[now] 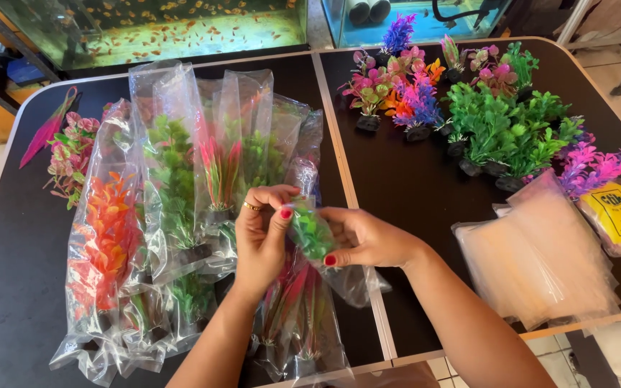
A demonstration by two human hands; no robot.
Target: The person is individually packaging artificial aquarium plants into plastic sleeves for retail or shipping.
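Note:
Both hands hold a small green plastic aquarium plant (311, 233) inside a clear plastic bag (346, 280) over the table's middle. My left hand (264, 237) pinches the bag's top between thumb and fingers. My right hand (368, 239) grips the bag from the right side, fingers curled around it. Under the hands lie several bagged plants: an orange one (106, 241), a green one (174, 183) and a red-and-green one (222, 172).
Loose plastic plants, green (504, 136) and pink-purple (404, 86), stand at the back right of the dark table (418, 194). A stack of empty clear bags (540, 255) and a yellow-labelled packet (619, 212) lie right. Fish tanks (174, 29) stand behind.

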